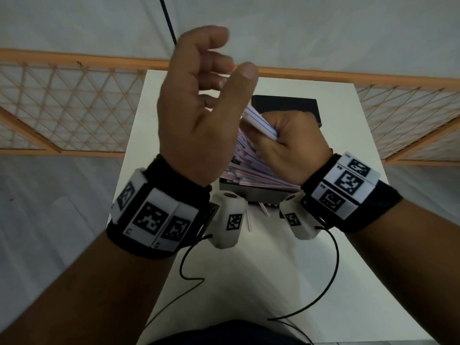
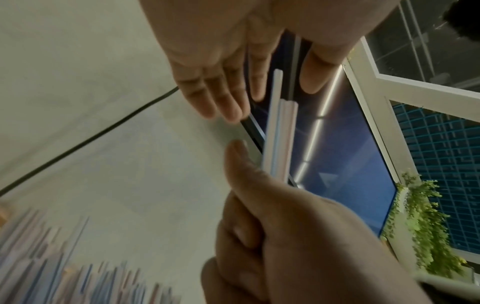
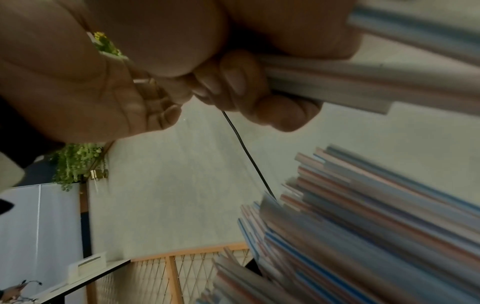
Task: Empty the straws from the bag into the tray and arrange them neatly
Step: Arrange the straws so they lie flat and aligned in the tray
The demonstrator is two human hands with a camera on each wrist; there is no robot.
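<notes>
Holding a small bunch of straws (image 1: 261,125), the right hand (image 1: 288,143) is up above the desk (image 1: 348,195). Its fingers (image 3: 233,82) are curled tight around the bunch, and the thumb presses on top. These straws are white with thin blue lines. In the left wrist view, the ends of the bunch stick up past the right thumb.

The left hand (image 1: 199,108) is raised just beside the right hand, a bit higher. Its fingers (image 2: 221,90) are loose and a little bent, and they hold nothing. The left thumb points up near the tips of the held straws.

Under both hands sits a black tray (image 1: 286,105) in the middle of the white desk. A big pile of straws (image 1: 251,170) lies in the tray. They are white with pink, red and blue stripes. They lie mostly the same way, but the ends are not lined up. A few ends poke over the near edge of the tray. Two loose straws (image 1: 249,220) lie on the desk just in front of the tray, near the wrists.

Both wrists wear black bands (image 1: 154,215) with black and white square marks. Thin black wires (image 1: 333,270) hang from them over the desk. An orange lattice fence (image 1: 74,108) stands behind the desk.
</notes>
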